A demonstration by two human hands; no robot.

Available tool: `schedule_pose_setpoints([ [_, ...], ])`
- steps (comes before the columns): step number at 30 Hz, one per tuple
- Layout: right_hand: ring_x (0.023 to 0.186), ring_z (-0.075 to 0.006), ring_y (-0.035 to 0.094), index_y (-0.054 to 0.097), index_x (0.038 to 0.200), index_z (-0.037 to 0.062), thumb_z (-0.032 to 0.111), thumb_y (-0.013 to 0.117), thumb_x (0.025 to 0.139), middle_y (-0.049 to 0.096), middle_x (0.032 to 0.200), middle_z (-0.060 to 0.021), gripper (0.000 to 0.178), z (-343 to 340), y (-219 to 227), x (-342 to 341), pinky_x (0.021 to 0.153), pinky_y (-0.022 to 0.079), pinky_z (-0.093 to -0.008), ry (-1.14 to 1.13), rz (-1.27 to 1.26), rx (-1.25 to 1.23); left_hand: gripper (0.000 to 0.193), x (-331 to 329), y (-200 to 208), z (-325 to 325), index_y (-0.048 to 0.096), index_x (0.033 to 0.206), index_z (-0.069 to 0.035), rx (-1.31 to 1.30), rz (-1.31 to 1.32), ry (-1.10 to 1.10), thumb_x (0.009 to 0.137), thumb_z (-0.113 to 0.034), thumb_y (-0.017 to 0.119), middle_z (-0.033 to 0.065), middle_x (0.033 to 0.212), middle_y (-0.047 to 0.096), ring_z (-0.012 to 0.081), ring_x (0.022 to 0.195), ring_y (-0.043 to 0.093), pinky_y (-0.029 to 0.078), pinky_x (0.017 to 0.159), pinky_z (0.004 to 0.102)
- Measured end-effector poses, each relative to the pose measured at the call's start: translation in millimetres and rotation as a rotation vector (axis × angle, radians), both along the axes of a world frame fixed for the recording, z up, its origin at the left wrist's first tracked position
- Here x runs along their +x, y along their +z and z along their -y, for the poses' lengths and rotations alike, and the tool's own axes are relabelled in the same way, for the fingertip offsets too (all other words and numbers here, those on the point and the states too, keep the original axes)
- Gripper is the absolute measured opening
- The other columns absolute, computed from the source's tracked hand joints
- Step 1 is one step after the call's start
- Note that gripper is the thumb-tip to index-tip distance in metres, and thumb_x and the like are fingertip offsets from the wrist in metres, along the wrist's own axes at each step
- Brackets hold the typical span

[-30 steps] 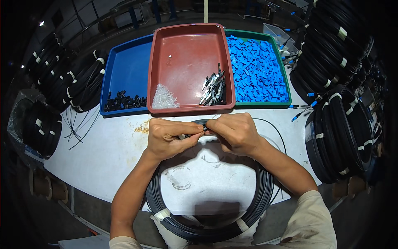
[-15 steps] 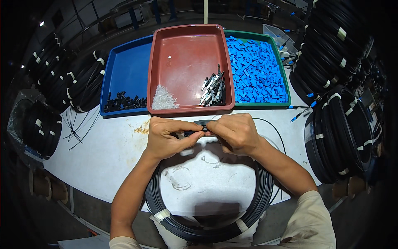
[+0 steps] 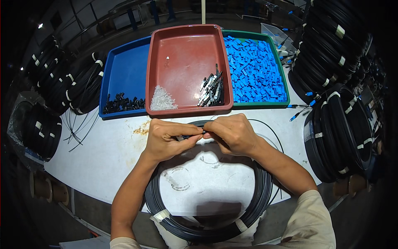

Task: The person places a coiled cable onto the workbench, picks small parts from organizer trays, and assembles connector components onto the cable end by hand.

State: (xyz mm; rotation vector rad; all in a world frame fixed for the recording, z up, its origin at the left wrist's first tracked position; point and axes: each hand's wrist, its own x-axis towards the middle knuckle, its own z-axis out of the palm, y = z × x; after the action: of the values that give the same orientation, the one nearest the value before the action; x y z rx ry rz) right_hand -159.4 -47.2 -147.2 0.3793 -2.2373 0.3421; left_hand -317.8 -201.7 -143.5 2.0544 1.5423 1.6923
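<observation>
My left hand [image 3: 165, 140] and my right hand [image 3: 234, 135] meet above the far side of a black cable coil [image 3: 263, 189]. Thumb and forefinger of each are pinched together, fingertips touching. A small dark piece [image 3: 203, 132] shows between them, mostly covered by the fingers; its exact kind I cannot make out. The coil, bound with white tape [image 3: 161, 215], lies partly on the table and overhangs its near edge toward my lap. One loose strand of black cable [image 3: 274, 135] arcs from behind my right hand down the coil's right side.
Beyond my hands stand a blue tray [image 3: 126, 74] with small black parts, a red tray [image 3: 186, 50] with clear sleeves and black-and-silver pieces, and a green tray [image 3: 287, 89] of blue connector housings. Cable coils flank the white table [image 3: 95, 166], left [image 3: 41, 128] and right [image 3: 331, 137].
Both hands stay pinched together in nearly the same place. The fingers of my right hand have shifted slightly left, closer against the left fingertips.
</observation>
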Motion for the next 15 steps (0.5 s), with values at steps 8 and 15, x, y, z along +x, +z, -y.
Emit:
schedule_pose_setpoints([
  [8, 0.055, -0.0206, 0.061, 0.066, 0.086, 0.0058, 0.016, 0.072, 0.074, 0.060, 0.065, -0.0031, 0.017, -0.2, 2.6, 2.4, 0.045, 0.045, -0.0357, -0.078, -0.101, 0.162, 0.017, 2.0, 4.4, 5.2, 0.079, 0.092, -0.001, -0.109, 0.013, 0.049, 0.075, 0.001, 0.078, 0.0113, 0.086, 0.078, 0.0140, 0.066, 0.074, 0.059, 0.060, 0.0240],
  [15, 0.055, -0.0237, 0.061, 0.066, 0.085, 0.0067, 0.010, 0.073, 0.071, 0.061, 0.065, -0.0061, 0.016, -2.3, 1.7, 3.9, 0.046, 0.044, -0.0377, -0.004, 0.068, -0.053, 0.023, 1.7, 3.2, 5.7, 0.079, 0.093, -0.006, 0.020, -0.256, 0.087, 0.071, 0.000, 0.081, 0.0096, 0.089, 0.078, 0.0198, 0.073, 0.076, 0.062, 0.065, 0.0272],
])
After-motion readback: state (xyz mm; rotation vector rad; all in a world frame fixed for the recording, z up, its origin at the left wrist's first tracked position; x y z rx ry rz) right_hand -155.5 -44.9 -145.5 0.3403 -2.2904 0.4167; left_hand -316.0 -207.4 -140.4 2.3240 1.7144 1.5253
